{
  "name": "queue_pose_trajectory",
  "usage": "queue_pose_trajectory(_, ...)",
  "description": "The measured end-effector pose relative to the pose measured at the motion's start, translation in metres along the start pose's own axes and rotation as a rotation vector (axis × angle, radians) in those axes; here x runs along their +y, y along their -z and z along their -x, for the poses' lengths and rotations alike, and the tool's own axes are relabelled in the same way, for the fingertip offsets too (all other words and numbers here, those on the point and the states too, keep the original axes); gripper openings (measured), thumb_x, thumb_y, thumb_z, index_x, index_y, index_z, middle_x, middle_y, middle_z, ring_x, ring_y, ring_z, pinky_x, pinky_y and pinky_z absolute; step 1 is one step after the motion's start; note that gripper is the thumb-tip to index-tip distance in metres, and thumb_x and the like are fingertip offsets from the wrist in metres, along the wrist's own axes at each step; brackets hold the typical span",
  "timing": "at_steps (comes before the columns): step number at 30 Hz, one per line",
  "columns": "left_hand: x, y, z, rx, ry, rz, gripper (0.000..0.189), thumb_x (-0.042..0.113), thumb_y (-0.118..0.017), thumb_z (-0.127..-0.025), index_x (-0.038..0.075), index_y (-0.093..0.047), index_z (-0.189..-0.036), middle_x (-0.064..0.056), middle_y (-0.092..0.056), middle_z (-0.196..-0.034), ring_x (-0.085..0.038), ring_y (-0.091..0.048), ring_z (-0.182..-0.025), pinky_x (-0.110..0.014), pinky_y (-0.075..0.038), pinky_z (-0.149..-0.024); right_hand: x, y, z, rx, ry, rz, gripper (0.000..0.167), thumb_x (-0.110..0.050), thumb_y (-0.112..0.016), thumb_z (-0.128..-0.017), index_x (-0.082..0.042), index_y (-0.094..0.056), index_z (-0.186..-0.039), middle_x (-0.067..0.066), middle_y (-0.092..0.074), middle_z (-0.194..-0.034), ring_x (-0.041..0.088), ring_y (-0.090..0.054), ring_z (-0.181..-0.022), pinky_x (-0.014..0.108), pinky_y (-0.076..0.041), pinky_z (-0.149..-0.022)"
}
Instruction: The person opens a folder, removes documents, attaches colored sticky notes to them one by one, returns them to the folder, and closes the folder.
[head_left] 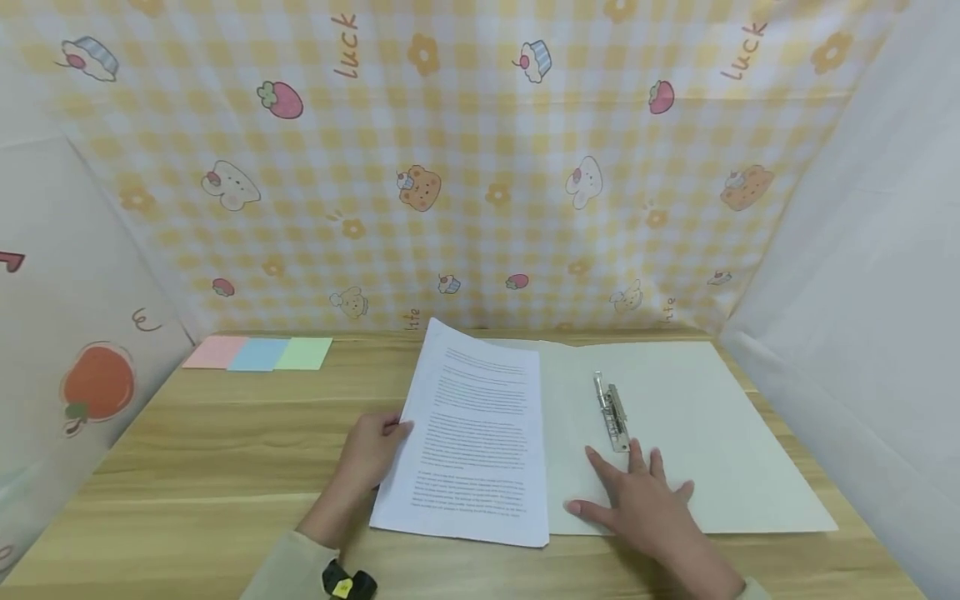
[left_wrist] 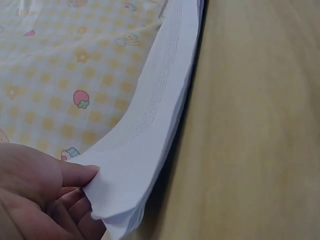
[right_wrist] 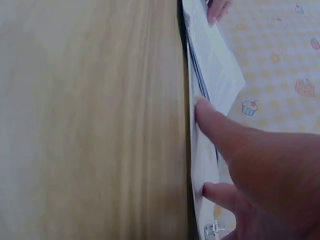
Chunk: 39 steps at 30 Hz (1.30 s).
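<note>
My left hand (head_left: 372, 450) pinches the left edge of a stack of printed paper (head_left: 480, 442), thumb on top and fingers beneath. In the left wrist view, that side of the stack (left_wrist: 125, 185) bends upward at the thumb. The stack overlaps the left side of a white file folder (head_left: 720, 433), spread open on the table. My right hand (head_left: 645, 508) rests with fingers spread on the folder, just below its metal lever clip (head_left: 613, 417). In the right wrist view, the thumb (right_wrist: 215, 122) touches the folder near its front edge.
Pink (head_left: 215, 352), blue (head_left: 257, 354) and green (head_left: 303, 353) paper squares lie side by side at the table's back left. A yellow checked cloth (head_left: 480, 167) hangs behind the wooden table (head_left: 187, 483), with white sheets at both sides.
</note>
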<state>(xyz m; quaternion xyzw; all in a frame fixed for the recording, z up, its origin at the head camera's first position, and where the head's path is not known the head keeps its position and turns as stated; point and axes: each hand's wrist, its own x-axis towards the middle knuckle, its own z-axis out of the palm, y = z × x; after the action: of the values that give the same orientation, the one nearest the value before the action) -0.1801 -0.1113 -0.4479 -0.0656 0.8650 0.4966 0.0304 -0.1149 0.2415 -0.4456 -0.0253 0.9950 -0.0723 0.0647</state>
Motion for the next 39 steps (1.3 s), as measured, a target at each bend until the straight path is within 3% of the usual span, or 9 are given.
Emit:
queue_pose_trajectory(10,-0.012,0.027,-0.006,0.019,0.011,-0.073,0.037,0.014,-0.053,-0.104,-0.011,-0.060,-0.130,-0.020,-0.074,-0.101,-0.016,-0.069,-0.074,-0.030,-0.057,-0.063,0.033,0.011,-0.008,0.011,0.009,0.018,0.099,-0.090,-0.047,-0.078,-0.026,-0.047,-0.152,0.047,-0.026,-0.152,0.074,-0.020,-0.136,0.096,-0.017,-0.082)
queue_pose_trajectory(16,-0.017,0.038,-0.009,0.020,0.022,-0.135,0.036,0.013,-0.053,-0.103,-0.013,-0.061,-0.127,-0.021,-0.072,-0.097,-0.019,-0.065,-0.074,-0.029,-0.052,-0.061,0.057,0.011,-0.013,0.080,-0.008,0.055,0.093,-0.087,-0.047,-0.081,-0.022,-0.054,-0.146,0.048,-0.027,-0.150,0.075,-0.018,-0.136,0.097,-0.008,-0.084)
queue_pose_trajectory(24,-0.023,0.038,-0.011,-0.010,0.050,-0.130,0.038,0.013,-0.051,-0.104,-0.013,-0.058,-0.131,-0.020,-0.069,-0.099,-0.020,-0.065,-0.076,-0.029,-0.052,-0.063,0.075,0.012,-0.018,0.130,-0.046,0.125,0.089,-0.086,-0.042,-0.085,-0.017,-0.063,-0.138,0.049,-0.023,-0.149,0.075,-0.012,-0.137,0.095,0.004,-0.089)
queue_pose_trajectory(32,-0.024,0.036,-0.015,-0.024,0.055,-0.120,0.040,0.013,-0.049,-0.105,-0.012,-0.055,-0.134,-0.020,-0.069,-0.102,-0.020,-0.064,-0.079,-0.029,-0.051,-0.065,0.100,0.016,-0.023,0.102,-0.066,0.048,0.093,-0.085,-0.045,-0.085,-0.011,-0.059,-0.140,0.051,-0.014,-0.151,0.075,-0.005,-0.138,0.093,0.015,-0.090)
queue_pose_trajectory(37,-0.024,0.034,-0.014,-0.027,0.054,-0.131,0.039,0.014,-0.051,-0.104,-0.011,-0.057,-0.134,-0.019,-0.069,-0.101,-0.019,-0.064,-0.079,-0.029,-0.051,-0.065,0.108,0.021,-0.023,0.118,-0.049,0.051,0.089,-0.080,-0.049,-0.088,-0.006,-0.062,-0.136,0.051,-0.013,-0.151,0.074,-0.005,-0.139,0.091,0.017,-0.093)
queue_pose_trajectory(39,-0.024,0.034,-0.014,-0.028,0.053,-0.135,0.039,0.014,-0.051,-0.104,-0.011,-0.058,-0.133,-0.018,-0.070,-0.100,-0.019,-0.063,-0.077,-0.029,-0.050,-0.065,0.105,0.021,-0.021,0.140,-0.033,0.059,0.085,-0.076,-0.052,-0.089,-0.006,-0.063,-0.135,0.051,-0.015,-0.151,0.074,-0.007,-0.139,0.091,0.012,-0.095)
